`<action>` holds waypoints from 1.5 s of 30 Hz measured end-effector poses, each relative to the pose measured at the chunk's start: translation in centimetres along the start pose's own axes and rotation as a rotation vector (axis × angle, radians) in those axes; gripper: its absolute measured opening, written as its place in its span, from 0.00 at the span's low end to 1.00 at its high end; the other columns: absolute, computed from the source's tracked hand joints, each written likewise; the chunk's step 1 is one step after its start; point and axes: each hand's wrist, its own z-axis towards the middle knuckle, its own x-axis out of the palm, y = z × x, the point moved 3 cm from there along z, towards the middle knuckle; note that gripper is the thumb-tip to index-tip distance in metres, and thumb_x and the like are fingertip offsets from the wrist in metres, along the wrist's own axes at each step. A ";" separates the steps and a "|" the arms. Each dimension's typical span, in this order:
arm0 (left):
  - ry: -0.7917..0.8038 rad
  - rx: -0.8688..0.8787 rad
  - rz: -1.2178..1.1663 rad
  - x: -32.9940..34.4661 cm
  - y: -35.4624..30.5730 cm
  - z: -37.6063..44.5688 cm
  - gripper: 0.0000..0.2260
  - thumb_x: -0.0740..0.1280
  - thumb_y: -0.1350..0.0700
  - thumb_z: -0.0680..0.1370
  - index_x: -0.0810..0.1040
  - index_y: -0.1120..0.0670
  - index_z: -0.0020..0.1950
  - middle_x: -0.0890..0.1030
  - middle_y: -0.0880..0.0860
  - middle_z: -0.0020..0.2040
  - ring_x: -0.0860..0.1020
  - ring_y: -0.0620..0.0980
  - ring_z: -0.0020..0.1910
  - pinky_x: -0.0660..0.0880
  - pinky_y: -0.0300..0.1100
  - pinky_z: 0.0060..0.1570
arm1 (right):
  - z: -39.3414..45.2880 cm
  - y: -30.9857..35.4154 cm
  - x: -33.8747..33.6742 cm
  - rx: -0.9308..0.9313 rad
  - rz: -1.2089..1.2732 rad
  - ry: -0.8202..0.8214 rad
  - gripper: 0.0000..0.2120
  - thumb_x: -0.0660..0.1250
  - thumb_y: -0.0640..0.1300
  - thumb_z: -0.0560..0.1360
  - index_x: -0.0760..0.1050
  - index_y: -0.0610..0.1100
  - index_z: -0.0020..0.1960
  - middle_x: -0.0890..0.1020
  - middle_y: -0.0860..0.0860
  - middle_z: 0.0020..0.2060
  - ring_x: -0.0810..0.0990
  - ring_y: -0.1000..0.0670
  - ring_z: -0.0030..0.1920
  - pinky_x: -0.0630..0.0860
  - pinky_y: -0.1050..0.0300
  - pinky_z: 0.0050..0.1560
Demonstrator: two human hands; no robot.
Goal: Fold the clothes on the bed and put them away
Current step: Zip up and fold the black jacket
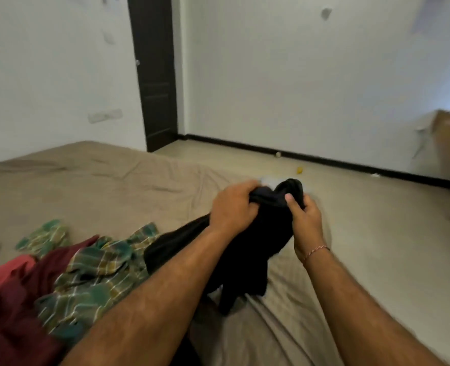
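Black cloth garment is hanging bunched above the tan bed, near right of centre. Left hand and right hand are both clenching its top edge, side by side. Long axis is trailing down and left toward the plaid shirt; the next move probably needs the hands spreading apart.

My left hand and right hand both grip a black garment above the tan bed; plaid shirt and maroon cloth lie left.
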 end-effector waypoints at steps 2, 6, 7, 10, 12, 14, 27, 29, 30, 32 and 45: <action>-0.045 0.076 -0.183 -0.5 -6.1 2.9 0.20 0.62 0.54 0.69 0.82 0.43 0.58 0.86 0.46 0.51 0.83 0.52 0.52 0.80 0.46 0.53 | 0.9 3.0 -1.4 -0.033 0.077 -0.013 0.04 0.68 0.45 0.82 0.80 0.46 0.55 0.85 0.48 0.46 0.84 0.50 0.46 0.81 0.53 0.47; -0.025 0.052 -0.444 0.0 -8.0 4.3 0.13 0.65 0.57 0.73 0.83 0.47 0.55 0.85 0.46 0.49 0.83 0.48 0.50 0.78 0.42 0.52 | 1.5 7.7 -4.9 -0.179 -0.071 -0.169 0.02 0.69 0.46 0.80 0.80 0.51 0.52 0.86 0.47 0.50 0.85 0.44 0.53 0.82 0.48 0.53; 0.030 -0.011 -0.512 1.0 -6.3 4.0 0.10 0.67 0.57 0.75 0.83 0.48 0.54 0.85 0.46 0.48 0.83 0.48 0.50 0.78 0.43 0.51 | 1.5 8.1 -5.6 -0.185 -0.146 -0.189 0.04 0.68 0.44 0.81 0.80 0.53 0.51 0.85 0.48 0.50 0.84 0.45 0.53 0.82 0.50 0.54; 0.140 -0.297 -0.438 5.3 2.6 0.5 0.05 0.72 0.51 0.78 0.83 0.50 0.53 0.84 0.49 0.45 0.83 0.54 0.49 0.77 0.46 0.49 | 2.3 5.2 -5.9 -0.086 -0.453 -0.038 0.07 0.69 0.45 0.80 0.79 0.53 0.57 0.84 0.51 0.52 0.83 0.47 0.54 0.79 0.52 0.55; 0.184 -0.480 -0.177 7.2 8.4 -3.5 0.16 0.73 0.48 0.77 0.80 0.53 0.62 0.83 0.52 0.48 0.82 0.57 0.53 0.76 0.47 0.52 | 2.4 1.2 -5.4 0.055 -0.785 0.154 0.21 0.73 0.51 0.75 0.76 0.52 0.67 0.82 0.51 0.56 0.82 0.46 0.58 0.78 0.50 0.61; 0.213 -0.545 -0.071 8.1 12.1 -7.4 0.20 0.74 0.50 0.77 0.78 0.55 0.67 0.83 0.55 0.54 0.81 0.57 0.57 0.75 0.46 0.55 | 1.1 -3.3 -5.0 0.138 -1.068 0.286 0.28 0.75 0.53 0.74 0.74 0.47 0.71 0.80 0.48 0.61 0.80 0.44 0.63 0.75 0.51 0.65; 0.553 -0.098 -0.024 15.8 10.8 -10.4 0.18 0.70 0.48 0.79 0.76 0.46 0.68 0.78 0.43 0.55 0.78 0.43 0.52 0.78 0.44 0.57 | -8.9 -19.1 -7.2 -0.244 -1.437 0.172 0.12 0.68 0.47 0.79 0.80 0.52 0.62 0.81 0.52 0.57 0.77 0.47 0.56 0.76 0.48 0.54; 0.589 -0.062 0.031 17.0 10.8 -10.6 0.18 0.70 0.45 0.79 0.78 0.47 0.67 0.79 0.45 0.57 0.78 0.46 0.57 0.77 0.45 0.60 | -8.8 -18.9 -7.7 -0.218 -1.256 0.073 0.07 0.69 0.43 0.79 0.81 0.50 0.56 0.83 0.53 0.53 0.78 0.48 0.53 0.76 0.49 0.52; 0.595 -0.070 0.050 17.5 11.0 -10.7 0.18 0.70 0.44 0.78 0.78 0.47 0.67 0.79 0.46 0.57 0.78 0.47 0.58 0.77 0.45 0.60 | -8.5 -18.6 -7.8 -0.175 -1.142 0.018 0.07 0.68 0.41 0.79 0.81 0.50 0.54 0.83 0.54 0.51 0.79 0.49 0.51 0.76 0.50 0.53; 0.601 -0.129 0.059 17.9 11.5 -10.8 0.23 0.72 0.41 0.76 0.76 0.47 0.69 0.78 0.44 0.56 0.78 0.46 0.57 0.78 0.46 0.58 | -7.0 -17.9 -8.5 -0.011 -0.883 -0.128 0.05 0.67 0.41 0.81 0.80 0.49 0.52 0.83 0.56 0.47 0.80 0.51 0.50 0.74 0.56 0.53; 0.208 -0.034 -0.079 8.2 12.6 -8.4 0.14 0.62 0.51 0.66 0.84 0.49 0.45 0.79 0.46 0.40 0.79 0.49 0.41 0.76 0.43 0.44 | -4.8 -5.8 -13.8 0.319 0.167 -0.299 0.06 0.59 0.38 0.85 0.74 0.44 0.56 0.78 0.50 0.39 0.68 0.56 0.30 0.58 0.65 0.20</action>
